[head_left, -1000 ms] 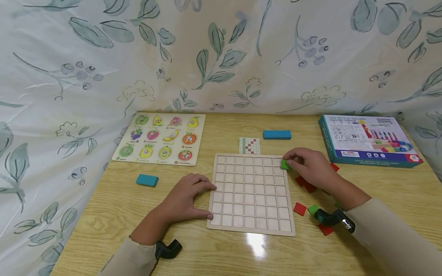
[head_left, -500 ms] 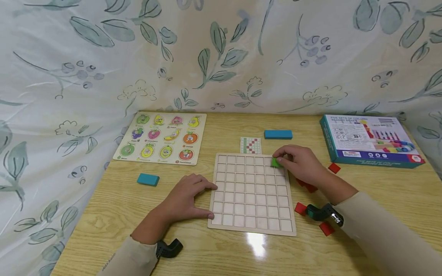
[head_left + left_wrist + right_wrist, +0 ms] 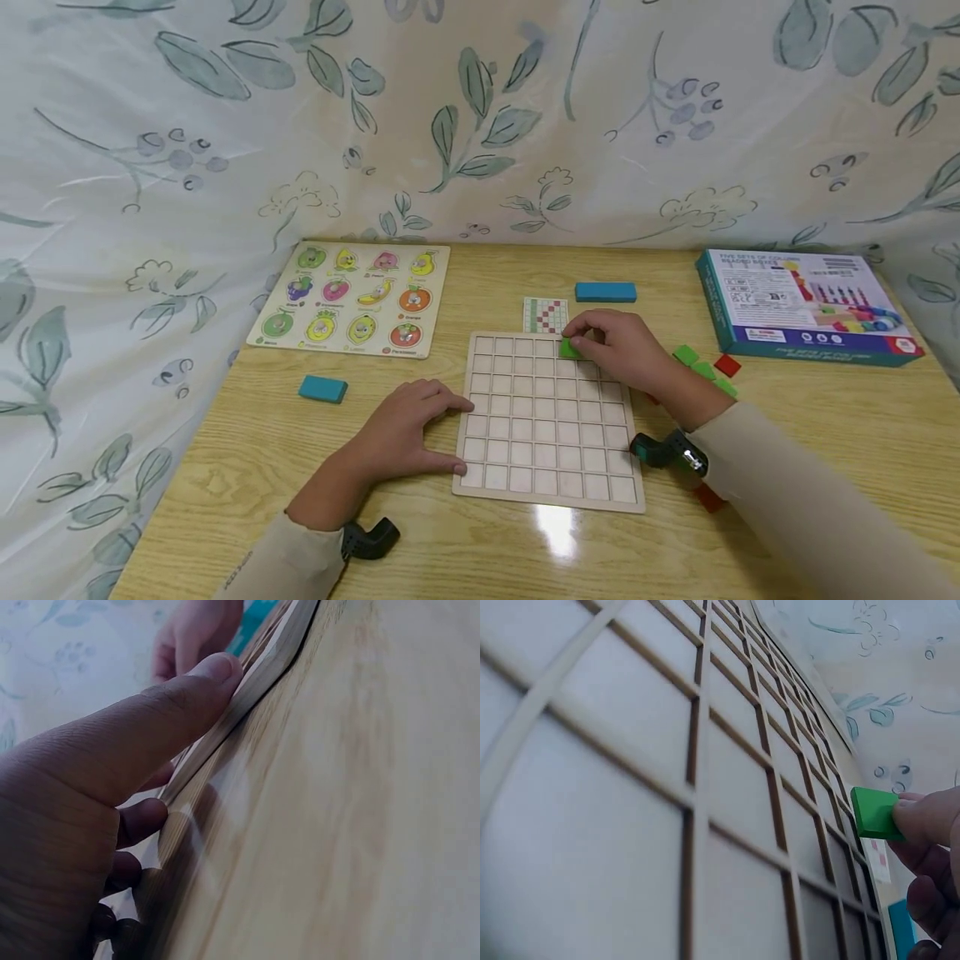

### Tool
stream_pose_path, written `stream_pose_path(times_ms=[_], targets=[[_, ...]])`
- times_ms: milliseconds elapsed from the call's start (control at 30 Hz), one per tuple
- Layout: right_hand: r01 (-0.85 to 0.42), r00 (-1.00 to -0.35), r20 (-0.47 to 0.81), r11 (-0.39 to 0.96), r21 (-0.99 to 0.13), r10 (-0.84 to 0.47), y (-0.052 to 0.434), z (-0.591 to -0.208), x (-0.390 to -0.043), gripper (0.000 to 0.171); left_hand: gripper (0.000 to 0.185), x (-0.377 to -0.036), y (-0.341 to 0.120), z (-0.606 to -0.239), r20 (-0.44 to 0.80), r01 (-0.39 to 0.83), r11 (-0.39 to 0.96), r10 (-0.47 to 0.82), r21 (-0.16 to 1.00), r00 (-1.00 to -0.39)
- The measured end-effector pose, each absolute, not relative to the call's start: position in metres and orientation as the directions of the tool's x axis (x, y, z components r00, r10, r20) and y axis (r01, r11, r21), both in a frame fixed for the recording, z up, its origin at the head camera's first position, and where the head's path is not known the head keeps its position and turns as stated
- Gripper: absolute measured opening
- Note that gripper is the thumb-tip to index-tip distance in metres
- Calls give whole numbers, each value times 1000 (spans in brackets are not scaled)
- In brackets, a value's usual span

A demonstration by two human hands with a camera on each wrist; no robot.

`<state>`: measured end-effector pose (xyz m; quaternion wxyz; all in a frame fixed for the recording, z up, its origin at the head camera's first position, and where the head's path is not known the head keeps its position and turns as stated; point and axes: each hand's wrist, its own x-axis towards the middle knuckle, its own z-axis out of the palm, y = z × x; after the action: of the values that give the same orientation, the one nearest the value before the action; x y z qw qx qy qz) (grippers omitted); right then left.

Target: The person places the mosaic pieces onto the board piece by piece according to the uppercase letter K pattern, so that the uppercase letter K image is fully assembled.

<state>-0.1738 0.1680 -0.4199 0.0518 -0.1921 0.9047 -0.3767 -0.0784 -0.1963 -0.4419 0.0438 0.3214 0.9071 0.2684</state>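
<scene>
Now the right hand (image 3: 626, 350) is pinching a green tile (image 3: 570, 349) over the board's (image 3: 547, 467) top row; the left hand (image 3: 405, 429), fingers flat, is steadying the board's edge. Next, I think, the tile needs lining up with a square.

Wooden table (image 3: 862, 417), glare spot near front edge; leaf-print cloth backdrop (image 3: 480, 125) behind and at sides.

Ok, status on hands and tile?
Right hand pinches green tile over grid board top row. Left hand steadies board's left edge. Cells empty.
</scene>
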Motion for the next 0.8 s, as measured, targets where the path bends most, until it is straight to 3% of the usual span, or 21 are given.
stream_pose_path(times_ms=[800], targets=[[-327, -884, 25, 581, -745, -466, 101, -419, -192, 11, 73, -73, -195, -444, 106, 524, 654, 566, 546, -818]])
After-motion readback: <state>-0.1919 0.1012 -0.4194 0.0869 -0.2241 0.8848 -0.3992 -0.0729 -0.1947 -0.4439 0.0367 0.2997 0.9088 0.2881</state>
